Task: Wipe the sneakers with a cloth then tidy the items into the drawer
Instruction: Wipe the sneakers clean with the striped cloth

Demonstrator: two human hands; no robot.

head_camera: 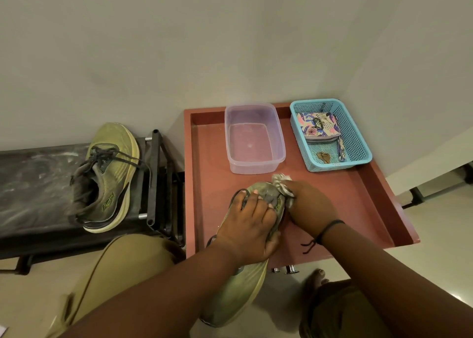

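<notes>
An olive-green sneaker lies over the front edge of the open reddish drawer, heel end inside, toe toward me. My left hand grips its upper around the collar. My right hand holds a grey-white cloth bunched against the sneaker's heel. The second matching sneaker lies on its side on a dark bench at the left.
Inside the drawer stand a clear plastic tub holding some water and a blue mesh basket with a floral pouch. A black folding frame stands between bench and drawer. My knees and a bare foot are below.
</notes>
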